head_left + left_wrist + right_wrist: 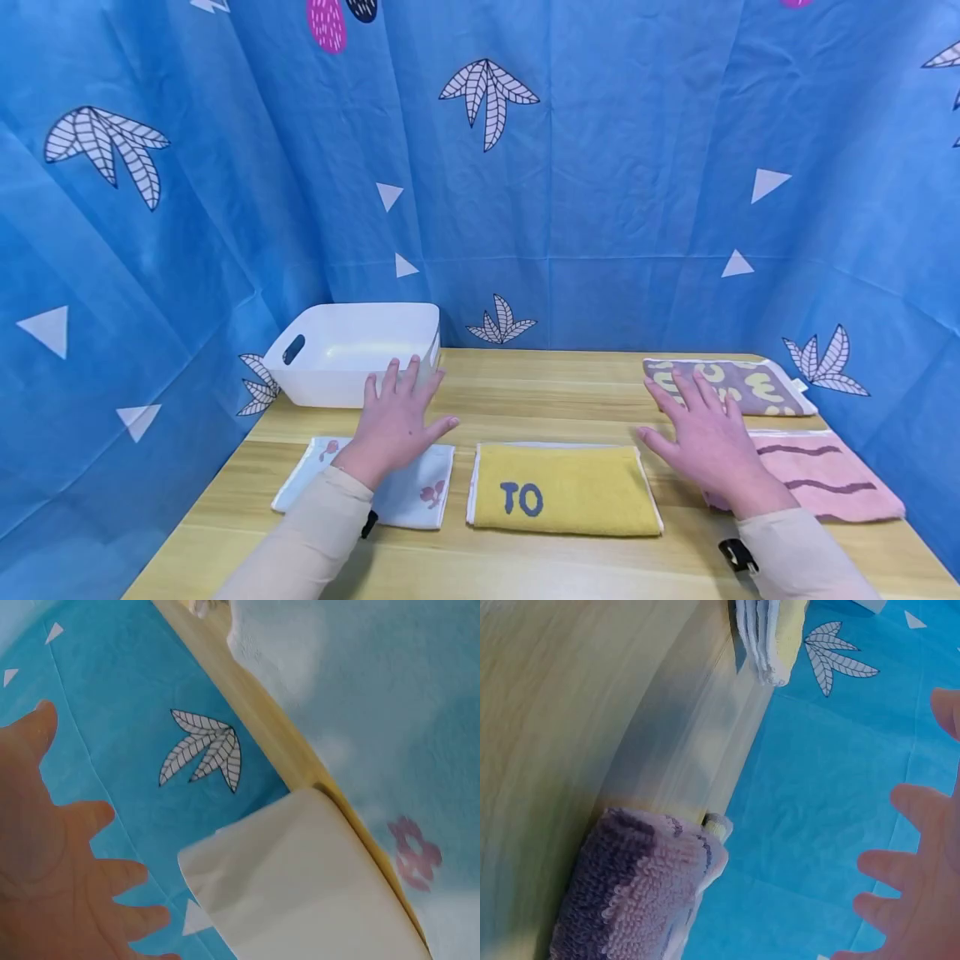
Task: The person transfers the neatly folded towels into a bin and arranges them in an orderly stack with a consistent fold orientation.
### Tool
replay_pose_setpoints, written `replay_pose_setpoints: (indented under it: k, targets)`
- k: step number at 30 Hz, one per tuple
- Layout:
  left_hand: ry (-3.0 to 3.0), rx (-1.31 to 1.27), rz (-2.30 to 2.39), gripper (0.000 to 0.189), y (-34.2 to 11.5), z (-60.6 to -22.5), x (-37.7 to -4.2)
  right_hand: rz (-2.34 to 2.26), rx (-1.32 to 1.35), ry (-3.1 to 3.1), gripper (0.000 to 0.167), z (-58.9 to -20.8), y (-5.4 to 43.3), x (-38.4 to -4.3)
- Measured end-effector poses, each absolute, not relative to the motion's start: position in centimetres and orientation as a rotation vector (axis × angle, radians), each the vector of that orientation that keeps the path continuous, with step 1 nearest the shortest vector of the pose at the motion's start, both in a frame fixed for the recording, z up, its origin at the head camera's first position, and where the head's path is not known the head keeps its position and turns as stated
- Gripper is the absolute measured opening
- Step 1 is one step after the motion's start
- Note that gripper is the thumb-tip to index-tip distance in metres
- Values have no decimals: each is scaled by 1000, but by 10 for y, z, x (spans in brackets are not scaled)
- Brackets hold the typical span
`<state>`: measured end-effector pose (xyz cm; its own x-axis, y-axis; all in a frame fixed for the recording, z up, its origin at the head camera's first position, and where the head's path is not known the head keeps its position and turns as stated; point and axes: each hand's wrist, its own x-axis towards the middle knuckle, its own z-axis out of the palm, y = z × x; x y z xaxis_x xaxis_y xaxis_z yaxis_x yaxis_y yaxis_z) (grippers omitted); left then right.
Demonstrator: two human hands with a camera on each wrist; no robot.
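Note:
My left hand (395, 422) hovers with spread fingers above a folded light-blue towel (408, 500) that has pink flower prints; its fingertips overlap the front of a white plastic bin (322, 389) in the head view. My right hand (705, 442), fingers also spread, hangs over the inner side of a folded pink towel (832, 479) with brown wavy stripes. Between the hands lies a folded yellow towel (577, 492) marked "TO". Behind the right hand is a folded mauve towel (757, 387) with yellow lettering. Both wrist views show spread fingers holding nothing.
A light wooden table (525, 567) carries the towels and the bin, which stands at the back left. Blue patterned cloth (600, 167) hangs behind the table and along both sides. The bin has an oval handle hole in its left wall.

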<state>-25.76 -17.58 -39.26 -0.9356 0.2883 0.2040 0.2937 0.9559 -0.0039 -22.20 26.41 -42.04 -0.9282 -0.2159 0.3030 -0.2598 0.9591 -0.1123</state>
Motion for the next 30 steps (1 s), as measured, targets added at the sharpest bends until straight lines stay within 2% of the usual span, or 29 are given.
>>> replay_pose_setpoints:
  k: [15, 30]
  targets:
    - [-2934, -341, -35, 90, -217, -397, -279, 201, 342, -2832, 80, -426, 264, -221]
    - [-2935, -280, -116, 82, -270, -398, -299, 199, 329, -2828, 79, -427, 265, -219]
